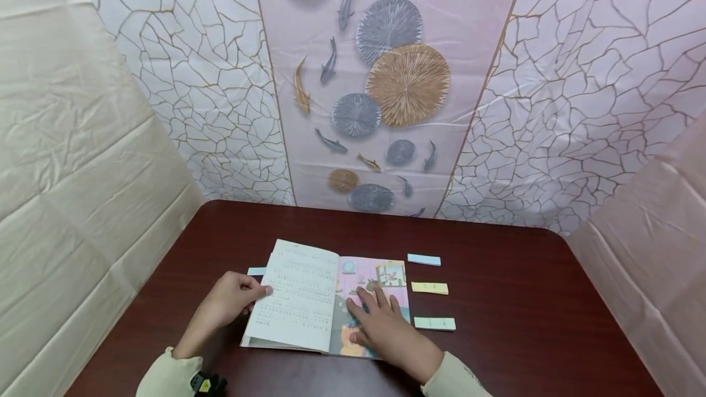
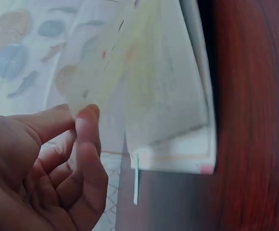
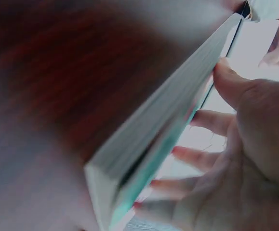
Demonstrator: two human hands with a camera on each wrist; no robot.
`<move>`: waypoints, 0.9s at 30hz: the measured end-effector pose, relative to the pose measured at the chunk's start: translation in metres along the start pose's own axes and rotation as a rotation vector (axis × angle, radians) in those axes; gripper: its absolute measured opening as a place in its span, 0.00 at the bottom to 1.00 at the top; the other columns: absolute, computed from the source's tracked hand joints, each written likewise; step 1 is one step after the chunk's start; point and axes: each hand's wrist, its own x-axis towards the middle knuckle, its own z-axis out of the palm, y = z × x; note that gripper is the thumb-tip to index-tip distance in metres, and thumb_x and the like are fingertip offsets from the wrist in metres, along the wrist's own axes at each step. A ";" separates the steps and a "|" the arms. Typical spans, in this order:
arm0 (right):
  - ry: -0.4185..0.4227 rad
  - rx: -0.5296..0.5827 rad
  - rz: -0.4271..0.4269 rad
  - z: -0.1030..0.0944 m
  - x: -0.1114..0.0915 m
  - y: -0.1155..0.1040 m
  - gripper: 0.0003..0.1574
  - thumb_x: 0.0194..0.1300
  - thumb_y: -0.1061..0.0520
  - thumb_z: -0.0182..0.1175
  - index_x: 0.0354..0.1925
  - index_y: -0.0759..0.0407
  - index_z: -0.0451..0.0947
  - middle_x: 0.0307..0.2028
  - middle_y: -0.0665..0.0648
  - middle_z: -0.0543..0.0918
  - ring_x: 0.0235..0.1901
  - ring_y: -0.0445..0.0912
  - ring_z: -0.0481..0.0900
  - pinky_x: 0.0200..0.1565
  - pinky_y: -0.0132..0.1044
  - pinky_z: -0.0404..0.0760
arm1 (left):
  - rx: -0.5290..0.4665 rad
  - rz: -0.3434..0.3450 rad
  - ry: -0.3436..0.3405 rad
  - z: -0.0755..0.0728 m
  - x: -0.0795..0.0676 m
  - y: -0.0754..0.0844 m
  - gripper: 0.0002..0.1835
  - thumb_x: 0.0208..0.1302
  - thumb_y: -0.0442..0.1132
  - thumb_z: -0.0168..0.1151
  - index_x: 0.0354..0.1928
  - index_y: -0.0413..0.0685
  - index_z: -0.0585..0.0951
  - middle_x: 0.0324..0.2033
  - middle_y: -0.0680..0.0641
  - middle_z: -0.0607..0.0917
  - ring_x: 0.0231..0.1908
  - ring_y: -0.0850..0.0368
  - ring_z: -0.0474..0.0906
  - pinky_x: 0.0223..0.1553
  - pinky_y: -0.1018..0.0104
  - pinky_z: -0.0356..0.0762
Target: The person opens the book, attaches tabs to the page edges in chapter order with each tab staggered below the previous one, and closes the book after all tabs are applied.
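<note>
An open book [image 1: 298, 302] lies on the table, text on its left page and a colourful picture on its right page [image 1: 394, 299]. My left hand [image 1: 227, 299] pinches the outer edge of a text page between thumb and forefinger. In the left wrist view that thin page [image 2: 112, 62] is lifted from the pages under it, and a pale ribbon [image 2: 136, 185] hangs from the book. My right hand [image 1: 386, 326] rests with spread fingers on the picture page. The right wrist view shows its fingertips along the book's thick page block [image 3: 163, 110].
Right of the book, a blue paper strip [image 1: 424, 260], a yellow strip [image 1: 430, 288] and a pale green strip [image 1: 435, 323] lie in a column. Another light blue strip [image 1: 256, 271] shows partly at the book's left. Patterned cloth [image 1: 353, 78] hangs behind the dark red table [image 1: 524, 311].
</note>
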 end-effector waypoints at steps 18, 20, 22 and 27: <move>-0.071 -0.031 0.191 -0.001 0.006 -0.013 0.43 0.72 0.35 0.61 0.80 0.38 0.64 0.82 0.63 0.56 0.78 0.76 0.49 0.63 0.85 0.56 | 0.501 0.000 0.084 0.027 0.009 -0.001 0.20 0.60 0.48 0.79 0.26 0.52 0.74 0.21 0.50 0.75 0.23 0.54 0.71 0.24 0.59 0.65; -0.075 -0.028 0.193 -0.001 0.005 -0.013 0.43 0.72 0.35 0.61 0.80 0.37 0.65 0.81 0.63 0.56 0.78 0.77 0.49 0.63 0.85 0.56 | 0.524 0.077 0.126 0.033 0.008 0.004 0.17 0.59 0.40 0.79 0.29 0.52 0.75 0.23 0.50 0.76 0.24 0.54 0.72 0.24 0.58 0.67; -0.078 -0.025 0.192 -0.001 0.005 -0.013 0.43 0.71 0.35 0.62 0.80 0.37 0.65 0.81 0.63 0.56 0.78 0.77 0.49 0.63 0.85 0.56 | 0.538 0.216 0.168 0.041 0.005 0.011 0.15 0.56 0.32 0.77 0.34 0.50 0.78 0.28 0.49 0.79 0.29 0.53 0.77 0.24 0.56 0.72; -0.074 -0.032 0.193 -0.001 0.006 -0.013 0.44 0.70 0.35 0.63 0.80 0.38 0.65 0.81 0.63 0.57 0.78 0.76 0.50 0.63 0.86 0.56 | 0.554 0.596 0.121 0.067 -0.007 0.030 0.25 0.58 0.20 0.70 0.57 0.44 0.83 0.54 0.40 0.84 0.55 0.43 0.82 0.48 0.48 0.85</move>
